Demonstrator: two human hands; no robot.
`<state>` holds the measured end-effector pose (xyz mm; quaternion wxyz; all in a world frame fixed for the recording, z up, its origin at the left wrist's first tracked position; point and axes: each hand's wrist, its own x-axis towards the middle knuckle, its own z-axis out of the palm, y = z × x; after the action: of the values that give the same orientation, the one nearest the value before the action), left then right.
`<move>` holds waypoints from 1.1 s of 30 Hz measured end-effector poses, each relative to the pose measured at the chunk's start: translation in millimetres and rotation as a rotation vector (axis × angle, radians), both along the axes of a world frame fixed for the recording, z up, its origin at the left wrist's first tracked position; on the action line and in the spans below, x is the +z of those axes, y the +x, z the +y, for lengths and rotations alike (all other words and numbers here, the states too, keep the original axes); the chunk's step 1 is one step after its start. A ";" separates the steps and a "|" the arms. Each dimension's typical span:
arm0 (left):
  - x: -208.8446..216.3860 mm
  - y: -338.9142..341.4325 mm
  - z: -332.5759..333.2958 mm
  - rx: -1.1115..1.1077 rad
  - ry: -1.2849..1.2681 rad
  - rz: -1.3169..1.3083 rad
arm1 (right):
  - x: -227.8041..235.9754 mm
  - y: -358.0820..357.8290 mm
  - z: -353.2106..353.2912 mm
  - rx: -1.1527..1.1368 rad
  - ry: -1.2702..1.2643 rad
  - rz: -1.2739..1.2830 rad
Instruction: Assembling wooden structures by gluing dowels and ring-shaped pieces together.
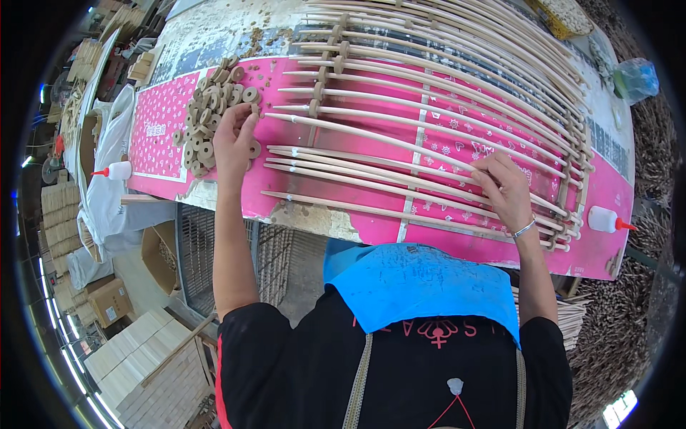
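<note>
- Wooden rings [207, 118] lie piled far left on the pink tabletop [371, 229]; my left hand [234, 139] pinches one.
- My right hand [506, 187] presses a thin stick [371, 136].
- Stick could slip, I think.

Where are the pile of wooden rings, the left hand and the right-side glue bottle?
Pile of wooden rings [207, 107], head view, middle of pile.
Left hand [234, 139], head view, back of hand.
Glue bottle [604, 219], head view, white body.

Bright, even daylight over the pink bench [443, 243], colours strong, shadows soft and short; small white glare on wet spots; strong fisheye bending near the rim, black corners; edges slightly blurred, centre sharp
</note>
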<state>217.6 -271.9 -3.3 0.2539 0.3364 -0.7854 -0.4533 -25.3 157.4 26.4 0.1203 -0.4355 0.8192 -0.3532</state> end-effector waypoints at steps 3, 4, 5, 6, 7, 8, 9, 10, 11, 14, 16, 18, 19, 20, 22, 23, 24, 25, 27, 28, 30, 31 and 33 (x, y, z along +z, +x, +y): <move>13.9 -3.1 8.5 -0.030 0.287 0.049 | 1.0 -2.5 0.8 -0.002 -0.017 0.002; 16.1 -1.5 8.9 -0.048 0.411 0.039 | 1.3 -3.1 0.3 0.000 -0.019 0.001; 15.7 -0.9 8.8 -0.047 0.410 0.039 | 1.7 -3.7 0.1 0.003 -0.006 -0.005; 14.6 -0.7 8.8 -0.030 0.472 0.072 | 1.9 -4.1 0.3 0.005 0.006 -0.011; 14.1 0.0 8.8 -0.012 0.533 0.105 | 1.7 -4.5 0.6 0.006 0.006 -0.012; 14.5 0.5 8.9 -0.011 0.533 0.105 | 1.6 -4.9 1.2 0.028 0.004 -0.005; 15.1 1.0 9.1 -0.014 0.540 0.110 | 1.5 -5.1 1.4 0.051 0.002 0.001; 15.0 0.5 9.4 -0.019 0.549 0.115 | 2.3 -5.4 1.2 0.049 0.004 0.002; 14.2 -0.4 9.6 -0.021 0.551 0.115 | 3.5 -6.2 0.0 0.037 -0.006 0.008; 12.5 -3.3 10.9 -0.007 0.519 0.118 | 6.1 -10.3 -3.8 0.032 -0.016 0.056; 15.3 -6.1 14.0 -0.004 0.516 0.111 | 7.0 -12.2 -7.1 0.040 -0.015 0.097; 20.4 -9.6 23.9 -0.010 0.525 0.169 | 7.6 -11.7 -12.8 0.056 -0.054 0.051; 23.6 -11.1 28.7 -0.014 0.531 0.228 | 9.1 -11.1 -16.5 0.056 -0.055 0.051; 24.0 -11.3 30.4 -0.013 0.530 0.228 | 10.8 -10.3 -20.4 0.039 -0.081 -0.003; 25.4 -12.4 34.1 -0.022 0.442 0.189 | 9.6 -11.5 -23.2 0.023 -0.107 -0.058; 27.0 -13.7 37.7 -0.022 0.442 0.188 | 6.5 -12.4 -23.2 0.010 -0.109 -0.061; 29.6 -15.2 42.4 0.002 0.405 0.174 | 4.5 -13.4 -23.2 -0.004 -0.110 -0.063; 31.5 -16.1 46.0 0.023 0.368 0.159 | 5.4 -13.7 -23.6 -0.006 -0.108 -0.064; 29.4 -14.7 47.5 -0.008 0.367 0.151 | 8.4 -13.6 -24.8 -0.009 -0.014 0.121; 27.5 -16.0 46.3 -0.044 0.364 0.147 | 7.5 -14.4 -23.3 -0.021 -0.008 0.125; 12.1 -15.8 40.3 -0.073 0.350 0.170 | -0.3 -16.7 -18.5 -0.031 0.001 0.214; 3.4 -19.3 36.6 -0.097 0.340 0.193 | -4.5 -19.3 -17.4 -0.017 -0.015 0.203; 3.6 -23.1 40.0 -0.094 0.256 0.161 | -15.2 -15.1 -21.3 -0.066 -0.079 0.143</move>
<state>194.4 -231.8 0.3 0.2495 0.2914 -0.7133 -0.5865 -40.3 136.1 11.2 0.0322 -0.4367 0.8252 -0.3569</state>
